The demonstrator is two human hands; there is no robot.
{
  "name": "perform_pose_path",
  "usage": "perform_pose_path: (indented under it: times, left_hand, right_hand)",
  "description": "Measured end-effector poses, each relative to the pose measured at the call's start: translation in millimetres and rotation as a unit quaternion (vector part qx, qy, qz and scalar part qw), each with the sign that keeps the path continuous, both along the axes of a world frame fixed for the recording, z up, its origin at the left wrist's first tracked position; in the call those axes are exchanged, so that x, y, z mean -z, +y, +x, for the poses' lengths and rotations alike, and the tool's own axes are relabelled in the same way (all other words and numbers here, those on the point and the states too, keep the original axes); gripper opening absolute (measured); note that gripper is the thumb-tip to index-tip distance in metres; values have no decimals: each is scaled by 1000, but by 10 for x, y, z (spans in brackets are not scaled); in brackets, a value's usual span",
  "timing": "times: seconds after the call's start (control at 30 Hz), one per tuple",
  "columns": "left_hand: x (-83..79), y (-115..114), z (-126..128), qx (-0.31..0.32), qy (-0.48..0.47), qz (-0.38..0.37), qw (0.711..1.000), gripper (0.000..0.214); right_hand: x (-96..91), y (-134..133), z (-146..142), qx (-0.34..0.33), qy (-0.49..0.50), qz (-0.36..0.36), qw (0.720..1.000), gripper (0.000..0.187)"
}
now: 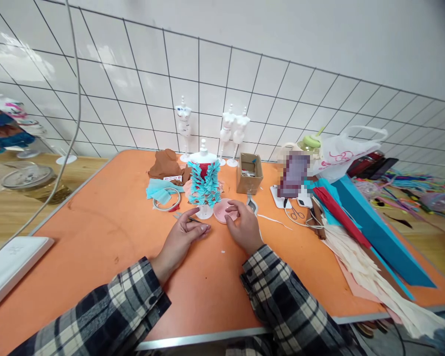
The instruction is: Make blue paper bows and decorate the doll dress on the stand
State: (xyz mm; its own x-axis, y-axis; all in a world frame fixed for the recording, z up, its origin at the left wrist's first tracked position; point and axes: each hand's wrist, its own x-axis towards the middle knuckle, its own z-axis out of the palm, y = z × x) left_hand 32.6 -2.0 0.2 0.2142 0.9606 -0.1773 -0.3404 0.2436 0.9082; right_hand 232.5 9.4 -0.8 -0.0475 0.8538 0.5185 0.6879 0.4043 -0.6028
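In front of me stands a small white dress form (203, 157) on a round base, its bodice wrapped in red and covered with ruffled turquoise fabric pieces (207, 190). My left hand (181, 242) is just before the base, index finger stretched out and apart from the thumb. A thin, dark pointed tool (196, 219) shows by those fingers; whether it is touched, I cannot tell. My right hand (246, 226) hovers at the right edge of a pink dish (219, 213), with curved fingers and thumb apart. Small bits lie in the dish, too tiny to name.
Behind stand several bare dress forms (184, 121) and a cardboard box (249, 175). Brown fabric (163, 164), turquoise fabric (157, 188) and a ring (166, 199) lie left. Scissors (297, 212), a phone (294, 173) and fabric strips (348, 247) are at right.
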Motion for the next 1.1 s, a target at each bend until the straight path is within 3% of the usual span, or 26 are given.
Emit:
perform_pose_path:
  times: [0.1,0.23,0.37,0.47,0.8,1.1]
  left_hand:
    - [-12,-4,3,-9,-6,-9,1000,80]
    - [-38,-5,13,-16,10,-6,1000,84]
    - [-65,-8,23,-20,90,31,995,79]
    - [-80,-20,33,-20,151,60,986,74]
    - [-79,-45,49,-14,168,82,982,71]
    - [-36,-29,25,-12,134,74,988,76]
  right_hand:
    - [-19,-112,-65,-71,74,-18,995,21]
    - [6,-219,-206,-146,193,-135,961,10]
    - [53,-212,-291,-177,266,-204,925,12]
    - [85,-190,-310,-167,258,-221,925,12]
    - [131,-201,-330,-101,181,-173,963,10]
    - [72,-228,-312,-77,63,-68,993,14]
